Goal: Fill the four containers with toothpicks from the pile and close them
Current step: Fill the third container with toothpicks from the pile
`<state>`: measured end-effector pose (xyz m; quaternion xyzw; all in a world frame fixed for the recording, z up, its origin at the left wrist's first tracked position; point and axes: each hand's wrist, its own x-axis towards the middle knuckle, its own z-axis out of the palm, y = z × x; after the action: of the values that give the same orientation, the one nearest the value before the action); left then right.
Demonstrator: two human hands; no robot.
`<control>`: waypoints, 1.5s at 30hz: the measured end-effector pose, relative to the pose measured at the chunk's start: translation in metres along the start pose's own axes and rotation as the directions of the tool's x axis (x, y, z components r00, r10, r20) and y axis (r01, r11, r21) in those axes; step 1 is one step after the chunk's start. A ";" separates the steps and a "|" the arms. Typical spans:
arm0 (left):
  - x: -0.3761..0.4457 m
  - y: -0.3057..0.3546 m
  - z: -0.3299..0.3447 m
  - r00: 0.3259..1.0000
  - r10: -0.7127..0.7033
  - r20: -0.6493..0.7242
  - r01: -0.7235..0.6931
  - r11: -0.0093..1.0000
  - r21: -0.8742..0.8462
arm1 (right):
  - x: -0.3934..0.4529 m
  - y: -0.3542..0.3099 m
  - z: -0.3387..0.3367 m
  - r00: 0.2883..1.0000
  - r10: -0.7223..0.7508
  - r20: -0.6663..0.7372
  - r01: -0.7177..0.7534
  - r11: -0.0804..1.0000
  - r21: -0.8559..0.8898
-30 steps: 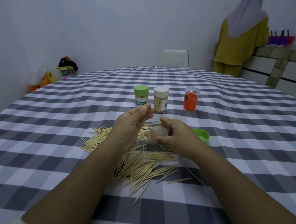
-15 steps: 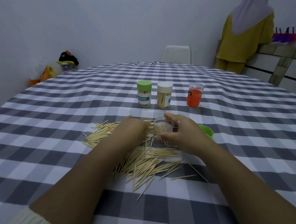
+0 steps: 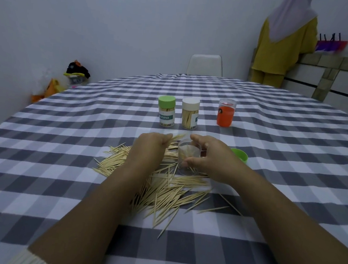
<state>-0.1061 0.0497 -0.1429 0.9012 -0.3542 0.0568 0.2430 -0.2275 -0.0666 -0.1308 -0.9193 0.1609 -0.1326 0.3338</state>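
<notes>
The right hand [image 3: 206,154] grips the clear plastic container [image 3: 188,156] upright, steadying it while the left hand [image 3: 149,148] pinches thin wooden toothpicks [image 3: 176,136] to load.

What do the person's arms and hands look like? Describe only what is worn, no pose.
Both forearms are bare from wrist almost to elbow. The left hand and right hand wear no gloves, and no rings, watch or bracelets show. The only clothing visible is a cream ribbed knit cuff on the left arm at the bottom edge of the picture; no sleeve shows on the right arm.
</notes>
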 end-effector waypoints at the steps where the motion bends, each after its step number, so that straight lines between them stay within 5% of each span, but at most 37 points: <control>1: -0.003 -0.003 -0.001 0.997 -0.020 -0.075 0.008 0.987 -0.163 | 0.000 0.000 0.000 1.000 0.001 0.001 -0.001 1.000 0.004; 4: -0.006 -0.005 -0.003 0.980 -0.085 -0.182 -0.044 0.793 -0.608 | -0.001 -0.001 0.000 1.000 0.003 0.003 -0.003 1.000 0.022; 7: -0.003 -0.004 -0.009 0.976 -0.171 -0.135 -0.026 0.523 -0.852 | 0.000 -0.001 0.001 1.000 0.000 0.002 0.000 1.000 0.019; 13: 0.000 0.005 -0.020 0.975 -0.214 -0.059 -0.058 0.015 -0.998 | 0.001 -0.001 0.005 1.000 0.008 0.007 -0.009 0.999 0.040; 18: -0.001 0.015 -0.015 0.987 -0.159 0.032 -0.004 -0.222 -0.975 | -0.002 -0.006 0.006 1.000 -0.019 0.003 0.019 0.999 0.029; 25: -0.005 0.029 -0.006 0.990 -0.092 0.106 0.071 -0.319 -0.945 | -0.006 -0.011 0.006 0.998 -0.070 -0.006 0.070 0.992 0.105; 45: -0.008 0.016 -0.004 0.995 -0.001 0.103 0.102 -0.079 -0.992 | -0.003 -0.007 0.008 0.999 -0.041 -0.006 0.041 0.997 0.059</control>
<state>-0.1226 0.0459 -0.1354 0.4479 -0.2557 -0.2617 0.8158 -0.2261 -0.0562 -0.1326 -0.9118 0.1387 -0.1464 0.3577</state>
